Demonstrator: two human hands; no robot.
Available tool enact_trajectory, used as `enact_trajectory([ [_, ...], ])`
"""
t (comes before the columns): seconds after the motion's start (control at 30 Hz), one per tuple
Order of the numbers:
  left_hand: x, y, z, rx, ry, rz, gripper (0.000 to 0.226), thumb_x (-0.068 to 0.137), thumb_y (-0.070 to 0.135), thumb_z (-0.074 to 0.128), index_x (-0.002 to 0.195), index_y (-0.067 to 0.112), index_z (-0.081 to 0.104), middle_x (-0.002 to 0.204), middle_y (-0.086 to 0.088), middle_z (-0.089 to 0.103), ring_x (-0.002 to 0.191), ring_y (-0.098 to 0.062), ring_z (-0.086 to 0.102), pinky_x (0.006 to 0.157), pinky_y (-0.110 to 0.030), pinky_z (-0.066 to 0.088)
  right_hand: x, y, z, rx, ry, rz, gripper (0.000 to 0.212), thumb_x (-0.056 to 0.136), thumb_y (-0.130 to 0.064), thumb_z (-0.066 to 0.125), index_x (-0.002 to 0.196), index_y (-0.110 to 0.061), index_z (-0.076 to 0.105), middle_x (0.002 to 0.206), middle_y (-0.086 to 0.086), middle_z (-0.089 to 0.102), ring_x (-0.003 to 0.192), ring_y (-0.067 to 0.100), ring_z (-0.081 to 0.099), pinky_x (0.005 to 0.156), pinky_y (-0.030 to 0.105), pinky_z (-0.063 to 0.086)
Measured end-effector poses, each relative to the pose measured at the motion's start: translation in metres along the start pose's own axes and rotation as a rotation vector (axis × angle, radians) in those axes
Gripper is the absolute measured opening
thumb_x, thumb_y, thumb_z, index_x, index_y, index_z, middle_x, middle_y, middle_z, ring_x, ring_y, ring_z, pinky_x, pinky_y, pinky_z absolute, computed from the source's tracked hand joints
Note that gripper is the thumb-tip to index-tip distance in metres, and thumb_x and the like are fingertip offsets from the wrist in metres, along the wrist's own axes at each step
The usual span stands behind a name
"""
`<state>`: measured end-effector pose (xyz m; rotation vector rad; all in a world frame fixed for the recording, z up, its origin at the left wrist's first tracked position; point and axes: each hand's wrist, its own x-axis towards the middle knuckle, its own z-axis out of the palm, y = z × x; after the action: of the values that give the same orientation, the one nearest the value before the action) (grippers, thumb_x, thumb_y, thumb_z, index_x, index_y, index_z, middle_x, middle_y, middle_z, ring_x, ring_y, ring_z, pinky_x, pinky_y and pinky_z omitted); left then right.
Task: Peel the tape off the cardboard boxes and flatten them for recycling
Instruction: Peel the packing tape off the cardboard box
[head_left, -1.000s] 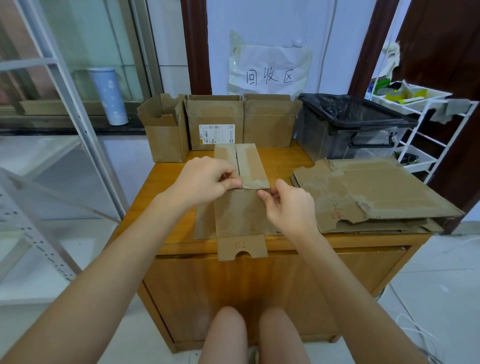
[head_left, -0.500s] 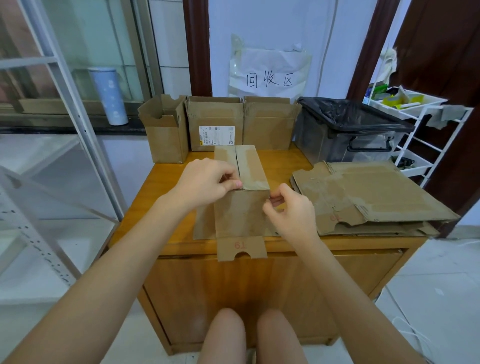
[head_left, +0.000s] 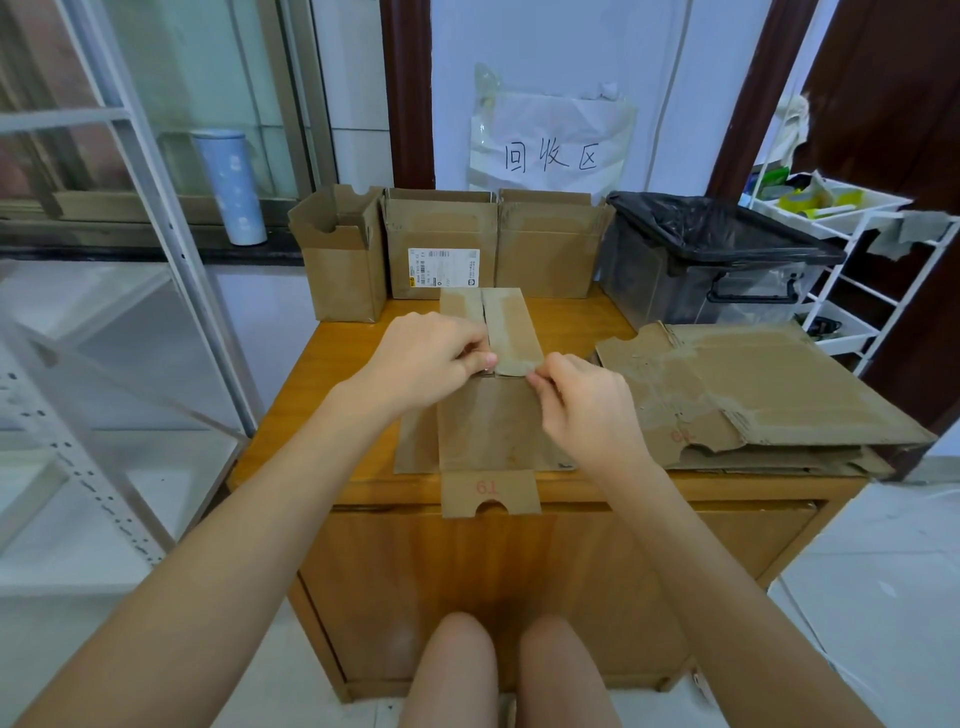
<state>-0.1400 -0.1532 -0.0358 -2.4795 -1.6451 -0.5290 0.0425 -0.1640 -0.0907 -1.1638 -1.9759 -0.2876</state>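
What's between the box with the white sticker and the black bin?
In the head view, one more open cardboard box stands between the labelled box and the black-lined bin, at the back of the wooden cabinet.

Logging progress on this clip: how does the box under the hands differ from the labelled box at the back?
The box under the hands lies collapsed flat on the cabinet top; the labelled box stands upright, open-topped. The flat one shows a red mark on its near flap; the standing one carries a white shipping label. Both are plain brown cardboard.
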Motion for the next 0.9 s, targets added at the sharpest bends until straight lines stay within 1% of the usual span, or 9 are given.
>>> enact_trajectory([
  [0.1, 0.001, 0.001, 0.0, 0.012, 0.001, -0.012, 0.025, 0.096, 0.045, 0.048, 0.088, 0.025, 0.061, 0.078, 0.009, 0.059, 0.075, -0.014, 0.052, 0.06, -0.029, 0.033, 0.0, -0.001, -0.002, 0.01, -0.01, -0.033, 0.018, 0.086, -0.013, 0.058, 0.07, -0.006, 0.057, 0.058, 0.004, 0.056, 0.045, 0.019, 0.051, 0.041, 0.027, 0.042],
  [0.2, 0.001, 0.005, 0.001, 0.047, 0.032, 0.007, 0.025, 0.096, 0.042, 0.047, 0.086, 0.023, 0.059, 0.079, 0.009, 0.057, 0.076, -0.015, 0.054, 0.061, -0.029, 0.037, 0.004, -0.005, -0.004, -0.029, -0.017, -0.042, 0.018, 0.08, -0.005, 0.065, 0.067, -0.006, 0.054, 0.055, 0.004, 0.053, 0.043, 0.018, 0.048, 0.04, 0.028, 0.042],
  [0.33, -0.002, 0.007, 0.006, 0.068, 0.092, 0.04, 0.026, 0.096, 0.041, 0.046, 0.083, 0.021, 0.055, 0.075, 0.01, 0.051, 0.072, -0.014, 0.053, 0.059, -0.028, 0.036, 0.006, -0.011, -0.003, -0.07, -0.084, 0.019, 0.018, 0.074, -0.001, 0.068, 0.069, -0.006, 0.051, 0.057, 0.004, 0.049, 0.046, 0.018, 0.046, 0.042, 0.026, 0.038],
  [0.43, -0.002, 0.006, 0.006, 0.058, 0.101, 0.041, 0.027, 0.096, 0.042, 0.047, 0.084, 0.02, 0.059, 0.078, 0.009, 0.056, 0.073, -0.014, 0.056, 0.058, -0.027, 0.038, 0.009, -0.014, -0.005, -0.1, -0.141, 0.058, 0.012, 0.08, -0.004, 0.062, 0.079, -0.007, 0.05, 0.065, 0.003, 0.046, 0.054, 0.018, 0.043, 0.047, 0.025, 0.031],
  [0.5, -0.002, 0.005, 0.006, 0.064, 0.1, 0.052, 0.027, 0.096, 0.042, 0.048, 0.086, 0.02, 0.06, 0.079, 0.009, 0.057, 0.075, -0.014, 0.056, 0.059, -0.028, 0.04, 0.012, -0.017, -0.009, -0.135, -0.234, 0.056, 0.008, 0.087, -0.007, 0.056, 0.092, -0.007, 0.048, 0.076, 0.004, 0.048, 0.064, 0.018, 0.045, 0.055, 0.026, 0.034],
  [0.63, -0.002, 0.006, 0.006, 0.055, 0.097, 0.058, 0.025, 0.096, 0.042, 0.048, 0.089, 0.022, 0.061, 0.082, 0.009, 0.057, 0.078, -0.013, 0.056, 0.063, -0.028, 0.044, 0.015, -0.017, -0.019, -0.229, -0.363, -0.053, 0.017, 0.094, -0.01, 0.049, 0.109, -0.01, 0.041, 0.092, 0.004, 0.051, 0.075, 0.016, 0.043, 0.063, 0.025, 0.033],
  [0.7, -0.002, 0.006, 0.006, 0.045, 0.091, 0.055, 0.025, 0.096, 0.042, 0.049, 0.09, 0.022, 0.062, 0.084, 0.01, 0.058, 0.079, -0.013, 0.057, 0.064, -0.028, 0.044, 0.018, -0.013, -0.023, -0.28, -0.435, -0.111, 0.02, 0.095, -0.011, 0.048, 0.113, -0.011, 0.04, 0.095, 0.004, 0.054, 0.077, 0.016, 0.047, 0.064, 0.026, 0.038],
  [0.8, -0.002, 0.004, 0.006, 0.029, 0.089, 0.047, 0.025, 0.096, 0.042, 0.049, 0.09, 0.023, 0.063, 0.084, 0.01, 0.06, 0.081, -0.013, 0.058, 0.063, -0.027, 0.042, 0.015, 0.001, -0.029, -0.091, -0.409, 0.005, 0.027, 0.095, -0.025, 0.052, 0.117, -0.011, 0.044, 0.103, 0.0, 0.06, 0.089, 0.016, 0.059, 0.075, 0.03, 0.052],
  [0.9, -0.001, 0.004, 0.006, 0.026, 0.083, 0.035, 0.025, 0.096, 0.043, 0.048, 0.09, 0.023, 0.063, 0.084, 0.009, 0.062, 0.08, -0.012, 0.057, 0.062, -0.026, 0.039, 0.004, 0.01, -0.026, 0.12, -0.403, 0.266, 0.062, 0.083, -0.059, 0.058, 0.124, -0.015, 0.044, 0.106, -0.012, 0.053, 0.098, 0.007, 0.055, 0.083, 0.029, 0.051],
])
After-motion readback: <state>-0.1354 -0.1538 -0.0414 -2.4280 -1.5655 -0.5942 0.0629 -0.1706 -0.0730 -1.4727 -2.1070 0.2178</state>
